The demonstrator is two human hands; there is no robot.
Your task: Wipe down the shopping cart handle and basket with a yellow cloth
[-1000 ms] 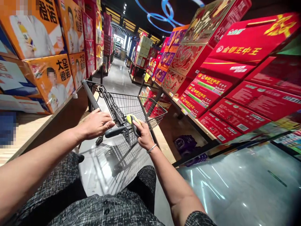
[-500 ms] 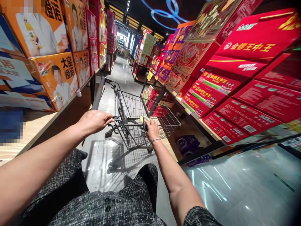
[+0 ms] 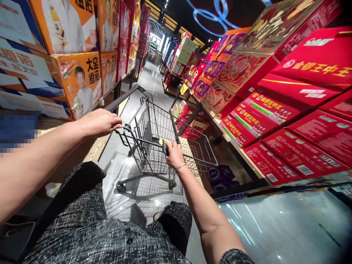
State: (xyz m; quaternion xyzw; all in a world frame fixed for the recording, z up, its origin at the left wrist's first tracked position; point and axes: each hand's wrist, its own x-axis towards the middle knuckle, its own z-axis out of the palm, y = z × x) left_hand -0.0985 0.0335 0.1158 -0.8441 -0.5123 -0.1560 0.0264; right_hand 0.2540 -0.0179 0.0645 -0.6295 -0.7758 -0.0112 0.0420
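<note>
A black wire shopping cart stands in front of me, turned at an angle in the aisle. My left hand is closed at the near end of its thick dark handle; the fingertips curl down beside the wire frame. My right hand is closed at the basket's near side rim. A small black and yellow thing shows at its fingers; I cannot make out what it is. Nothing but wire mesh shows inside most of the basket.
Orange drink cartons are stacked on a wooden shelf at left. Red gift boxes fill the slanting shelf at right, close to the basket. Purple packs lie beneath it. A tiled aisle runs ahead between the shelves.
The cart has swung, its handle tilting lower toward the left, and more of its wheels show. My left hand has shifted left and up; my right hand is slightly lower.
</note>
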